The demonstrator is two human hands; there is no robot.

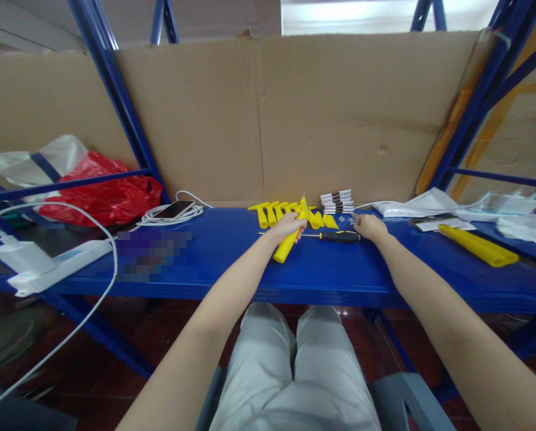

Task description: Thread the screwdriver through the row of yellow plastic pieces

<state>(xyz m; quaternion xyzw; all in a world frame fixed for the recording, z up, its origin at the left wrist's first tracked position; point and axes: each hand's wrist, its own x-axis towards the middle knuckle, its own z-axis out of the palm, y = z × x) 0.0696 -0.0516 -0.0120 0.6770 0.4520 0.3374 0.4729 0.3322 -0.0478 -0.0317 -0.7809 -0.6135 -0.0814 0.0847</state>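
Note:
My left hand point(288, 227) is closed around a yellow plastic tube-shaped handle point(286, 248) with a flared head, held tilted just above the blue bench. A screwdriver point(340, 237) with a black and yellow grip lies behind it, its shaft partly hidden. My right hand point(370, 227) rests at the bench top with fingers drawn together beside small shiny metal pieces point(351, 219); whatever is between the fingertips is too small to make out. A row of similar yellow handles point(262, 216) stands to the left, and small yellow pieces point(329, 221) lie between the hands.
White sticks with black bands point(337, 202) are stacked against the cardboard wall point(340, 114). A longer yellow tube point(481, 245) and a white plastic bag point(414, 203) lie right. Leftward are a phone point(176, 209), coiled white cable point(154, 219), power strip point(66, 263) and red bag point(106, 188).

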